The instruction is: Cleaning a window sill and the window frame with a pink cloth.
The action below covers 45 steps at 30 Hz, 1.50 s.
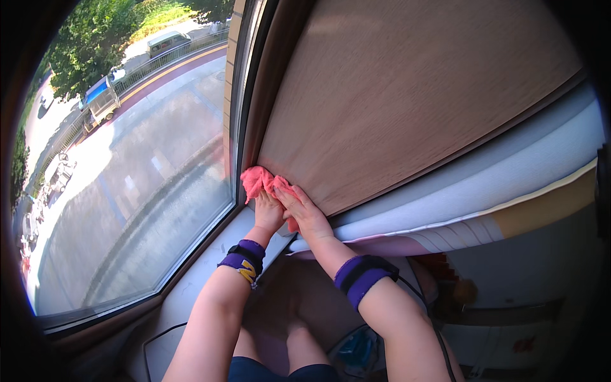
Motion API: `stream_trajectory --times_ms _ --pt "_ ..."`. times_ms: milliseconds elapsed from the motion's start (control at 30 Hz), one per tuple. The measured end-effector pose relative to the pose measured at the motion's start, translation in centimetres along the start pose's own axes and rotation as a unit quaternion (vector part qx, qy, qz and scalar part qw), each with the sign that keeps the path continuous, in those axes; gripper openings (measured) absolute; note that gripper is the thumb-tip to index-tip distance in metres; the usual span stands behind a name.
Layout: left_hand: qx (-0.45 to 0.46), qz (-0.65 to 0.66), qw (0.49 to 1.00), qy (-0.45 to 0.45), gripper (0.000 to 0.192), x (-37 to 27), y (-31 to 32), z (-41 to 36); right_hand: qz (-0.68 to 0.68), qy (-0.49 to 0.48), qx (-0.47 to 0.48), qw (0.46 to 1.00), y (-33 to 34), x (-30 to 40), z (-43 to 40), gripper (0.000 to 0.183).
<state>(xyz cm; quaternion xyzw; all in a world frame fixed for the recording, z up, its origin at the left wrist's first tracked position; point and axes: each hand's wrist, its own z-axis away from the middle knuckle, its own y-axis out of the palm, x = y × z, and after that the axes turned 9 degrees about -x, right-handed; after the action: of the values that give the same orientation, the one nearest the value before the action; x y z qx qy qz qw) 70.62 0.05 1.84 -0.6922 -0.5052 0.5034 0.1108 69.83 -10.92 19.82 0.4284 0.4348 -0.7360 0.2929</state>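
A crumpled pink-red cloth (260, 180) lies against the lower corner of a brown wood-grain panel (401, 90), beside the dark window frame (260, 95). My left hand (268, 210) holds the cloth from below, its fingertips partly hidden in the folds. My right hand (305, 212) lies over the cloth's right part, fingers stretched out and pressing it to the panel. The two hands touch or nearly touch. Each forearm wears a purple band with a black strap.
A glass pane (157, 191) on the left shows a street with vehicles below. The white windowsill (205, 272) runs under it. A pale curtain (458, 191) hangs along the panel's right edge. A black cable (441, 344) passes by my right arm.
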Motion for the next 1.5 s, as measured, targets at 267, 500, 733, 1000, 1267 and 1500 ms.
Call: stream_trajectory --times_ms 267,500,733,1000,1267,1500 --pt "0.039 0.099 0.992 -0.072 0.112 2.8 4.4 4.2 0.089 0.018 -0.006 0.996 4.7 8.0 -2.3 0.085" --pt "0.040 0.054 0.995 -0.070 0.112 7.2 7.7 8.4 0.014 -0.065 0.019 0.998 5.8 12.7 -4.8 0.083" --pt "0.077 -0.009 0.993 -0.088 0.108 10.4 10.7 11.4 0.006 -0.074 0.021 0.997 8.9 19.3 -7.3 0.078" --pt "0.032 -0.099 0.988 -0.114 0.095 11.3 10.7 12.9 -0.029 -0.089 0.021 0.995 10.6 23.9 -9.5 0.073" --pt "0.008 -0.125 0.985 -0.115 0.083 11.4 9.2 11.5 -0.058 -0.069 0.009 0.996 10.9 26.1 -10.1 0.068" --pt "0.006 -0.131 0.988 -0.076 0.059 9.9 8.7 13.4 -0.119 -0.110 0.057 0.985 10.4 28.0 -7.7 0.062"
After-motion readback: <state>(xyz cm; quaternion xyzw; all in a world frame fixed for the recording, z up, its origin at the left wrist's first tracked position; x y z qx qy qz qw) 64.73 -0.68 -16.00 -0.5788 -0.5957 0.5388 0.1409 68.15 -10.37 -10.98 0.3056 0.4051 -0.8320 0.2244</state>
